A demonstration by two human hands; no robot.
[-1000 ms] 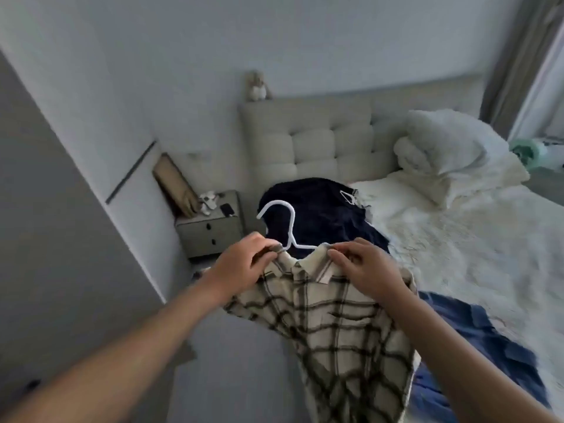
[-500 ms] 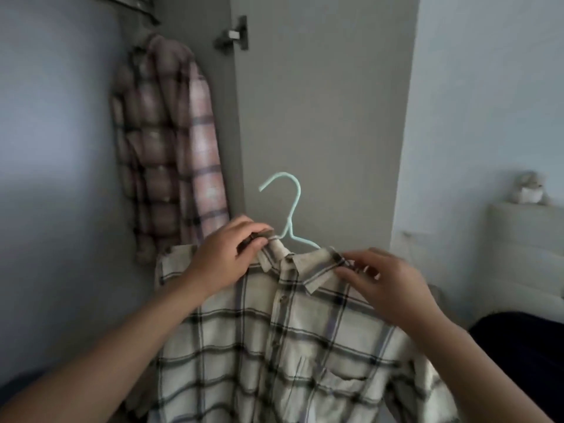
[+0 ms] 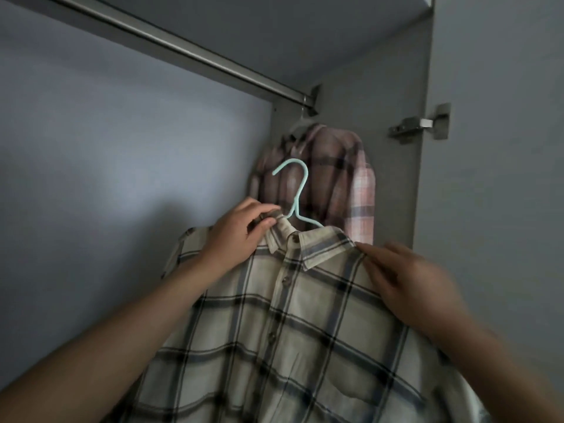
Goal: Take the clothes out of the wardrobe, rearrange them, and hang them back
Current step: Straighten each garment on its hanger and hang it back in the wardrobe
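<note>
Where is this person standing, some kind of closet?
Most likely the inside of a wardrobe in a home: a metal hanging rail crosses the top, a pink plaid shirt hangs from its far end, and a door hinge sits on the side panel.

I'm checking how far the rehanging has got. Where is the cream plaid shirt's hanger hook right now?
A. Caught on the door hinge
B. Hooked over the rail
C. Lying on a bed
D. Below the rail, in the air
D: the hook sits free below the rail, while the left hand pinches the shirt collar.
</note>
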